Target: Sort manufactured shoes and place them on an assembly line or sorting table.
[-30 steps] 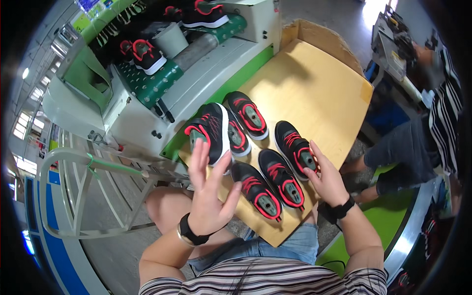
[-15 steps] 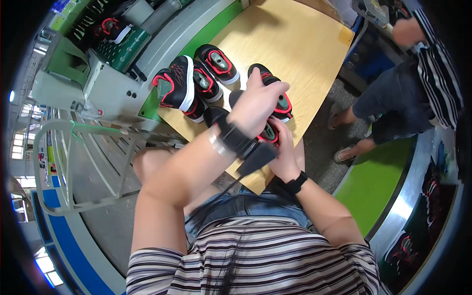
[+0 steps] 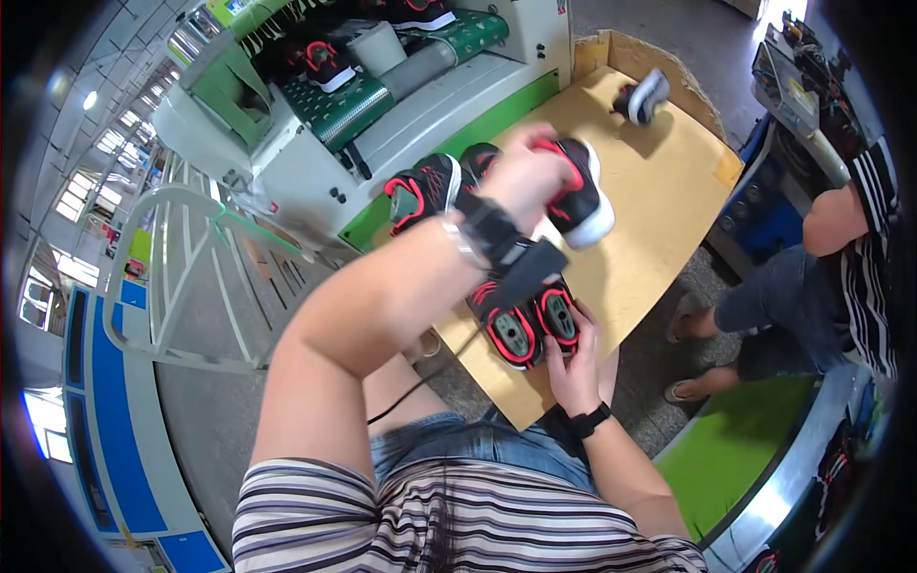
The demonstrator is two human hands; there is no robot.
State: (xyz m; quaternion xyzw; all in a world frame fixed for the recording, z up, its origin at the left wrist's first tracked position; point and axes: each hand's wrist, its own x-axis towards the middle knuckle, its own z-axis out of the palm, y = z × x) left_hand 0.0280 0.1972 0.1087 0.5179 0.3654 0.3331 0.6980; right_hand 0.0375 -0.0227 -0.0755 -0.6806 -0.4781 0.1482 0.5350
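My left hand (image 3: 537,172), smeared by motion, grips a black sneaker (image 3: 576,205) with red lining and a white sole, tilted above the board. Lower down, my right hand (image 3: 576,377) has thumb and fingers around the heel of another black-red sneaker (image 3: 558,315). Touching that one on its left is a matching sneaker (image 3: 511,334); grey-green inserts show in both openings. Farther left, a sneaker (image 3: 425,196) leans on its side, and one more black shoe (image 3: 478,158) is partly hidden behind my left arm.
The sneakers are on a light wooden board (image 3: 659,229). A blurred, tipped shoe (image 3: 642,98) is at its far end by a cardboard edge. Beyond the board, a machine's green conveyor (image 3: 353,110) carries more shoes. A white metal rack (image 3: 181,277) stands left; another person (image 3: 793,286) is at right.
My left hand has moved up and away with a sneaker raised in it. My right hand stays at the near shoe. The view has shifted, bringing the conveyor and the far shoe into sight.
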